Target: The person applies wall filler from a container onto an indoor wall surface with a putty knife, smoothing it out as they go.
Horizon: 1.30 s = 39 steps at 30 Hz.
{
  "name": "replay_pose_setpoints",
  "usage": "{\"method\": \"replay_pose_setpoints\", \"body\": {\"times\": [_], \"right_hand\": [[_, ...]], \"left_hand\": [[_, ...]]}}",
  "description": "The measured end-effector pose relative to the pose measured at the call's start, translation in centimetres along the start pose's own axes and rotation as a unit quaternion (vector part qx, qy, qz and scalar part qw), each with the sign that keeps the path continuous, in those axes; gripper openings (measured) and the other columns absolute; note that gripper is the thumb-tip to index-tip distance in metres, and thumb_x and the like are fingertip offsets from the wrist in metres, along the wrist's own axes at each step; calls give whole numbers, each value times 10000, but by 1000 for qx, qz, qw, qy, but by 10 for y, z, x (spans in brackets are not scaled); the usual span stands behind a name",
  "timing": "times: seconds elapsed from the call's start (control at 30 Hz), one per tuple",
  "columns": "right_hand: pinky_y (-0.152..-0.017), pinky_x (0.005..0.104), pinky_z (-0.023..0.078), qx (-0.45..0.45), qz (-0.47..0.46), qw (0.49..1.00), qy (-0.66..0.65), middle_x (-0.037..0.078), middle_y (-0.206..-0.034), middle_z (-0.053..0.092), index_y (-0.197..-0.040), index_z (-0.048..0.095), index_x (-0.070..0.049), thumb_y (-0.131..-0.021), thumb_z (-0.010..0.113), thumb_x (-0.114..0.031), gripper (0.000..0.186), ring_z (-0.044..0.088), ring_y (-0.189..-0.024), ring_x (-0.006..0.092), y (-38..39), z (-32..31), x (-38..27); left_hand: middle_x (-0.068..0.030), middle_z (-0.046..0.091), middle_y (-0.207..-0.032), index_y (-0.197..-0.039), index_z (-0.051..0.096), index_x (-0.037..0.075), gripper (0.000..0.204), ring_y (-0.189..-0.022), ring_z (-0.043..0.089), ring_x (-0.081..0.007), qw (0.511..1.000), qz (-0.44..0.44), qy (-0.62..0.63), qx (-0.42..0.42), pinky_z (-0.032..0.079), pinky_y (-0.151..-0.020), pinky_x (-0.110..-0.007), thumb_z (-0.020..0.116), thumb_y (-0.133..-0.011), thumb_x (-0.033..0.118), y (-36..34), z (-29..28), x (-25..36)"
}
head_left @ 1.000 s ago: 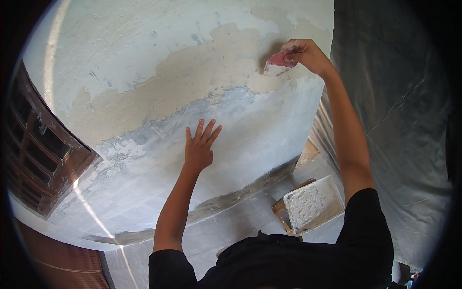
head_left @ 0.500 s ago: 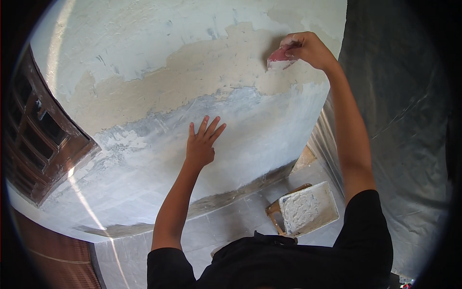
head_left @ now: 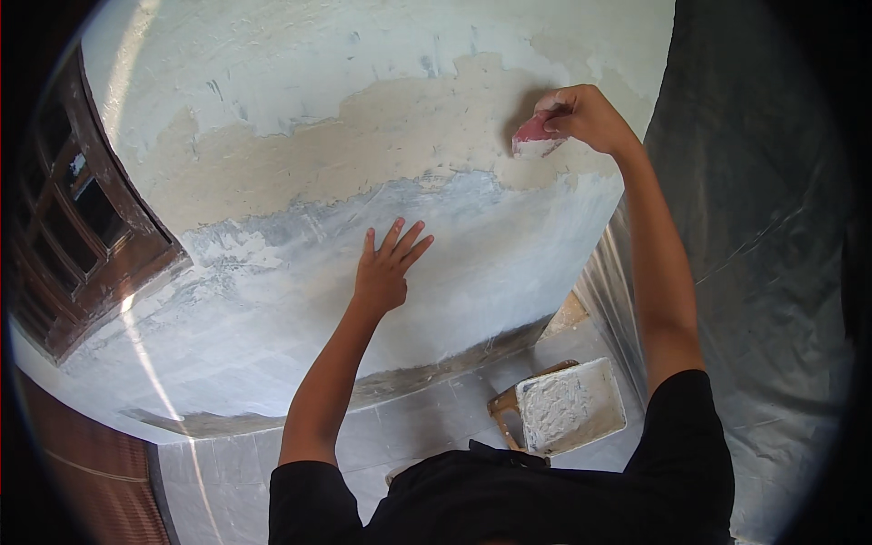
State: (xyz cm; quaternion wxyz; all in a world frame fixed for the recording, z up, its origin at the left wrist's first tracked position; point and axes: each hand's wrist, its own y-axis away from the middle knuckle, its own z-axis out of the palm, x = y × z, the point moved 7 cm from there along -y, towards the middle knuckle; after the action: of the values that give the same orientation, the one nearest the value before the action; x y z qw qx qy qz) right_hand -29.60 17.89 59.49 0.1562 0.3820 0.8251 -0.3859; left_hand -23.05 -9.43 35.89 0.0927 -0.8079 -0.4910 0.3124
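Observation:
In my right hand (head_left: 589, 116) is a red putty scraper (head_left: 540, 133), its lower edge coated in white filler and held at the wall. The wall (head_left: 391, 123) has a bare beige band across its middle, with pale paint above and smeared white and grey filler below. My left hand (head_left: 389, 269) lies with fingers spread on the whitish lower part, left of and below the scraper. Nothing is in that hand.
A white tray (head_left: 618, 420) of white filler rests on a brown wooden stool (head_left: 502, 405) at the lower right. Dark plastic sheeting (head_left: 754, 227) hangs on the right. A brown wooden window frame (head_left: 113, 263) stands at left, above a reddish-brown ribbed surface (head_left: 100, 477). Grey tiles (head_left: 354, 436) cover the floor.
The whole view has shifted slightly. My right hand with the scraper appears a little lower on the wall, while my left hand keeps its spread pose on the wall.

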Motion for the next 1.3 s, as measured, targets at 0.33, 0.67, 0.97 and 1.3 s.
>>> {"method": "replay_pose_setpoints", "body": {"times": [0.33,0.67,0.97,1.3], "right_hand": [[-733,279,530,21,22,999,12,77,-872,669,-942,656,50,-764,592,109,198,641,-815,151,2,-9,0],[-710,283,535,52,12,998,19,119,-855,691,-949,671,48,-736,594,66,227,651,-754,168,3,-10,-6],[-709,288,532,52,0,998,33,117,-854,692,-940,672,54,-730,591,80,226,656,-776,172,-4,-8,-5],[-706,297,533,58,-1,997,50,117,-841,692,-925,675,42,-731,595,81,214,664,-784,171,-6,-6,-9]], "left_hand": [[79,132,-1579,-1490,239,335,908,-1446,141,-176,1000,-1,-10,11,52,-1150,-527,627,-692,143,3,2,-3],[80,116,-1581,-1498,214,331,897,-1451,116,-175,999,-1,11,-32,90,-1146,-531,606,-718,123,1,0,-1],[86,120,-1580,-1494,223,334,885,-1451,117,-168,999,-2,25,-30,120,-1146,-522,600,-724,116,0,0,0],[71,79,-1587,-1504,172,342,901,-1458,96,-210,999,0,18,-51,170,-1128,-582,624,-755,126,0,3,-1]]}}
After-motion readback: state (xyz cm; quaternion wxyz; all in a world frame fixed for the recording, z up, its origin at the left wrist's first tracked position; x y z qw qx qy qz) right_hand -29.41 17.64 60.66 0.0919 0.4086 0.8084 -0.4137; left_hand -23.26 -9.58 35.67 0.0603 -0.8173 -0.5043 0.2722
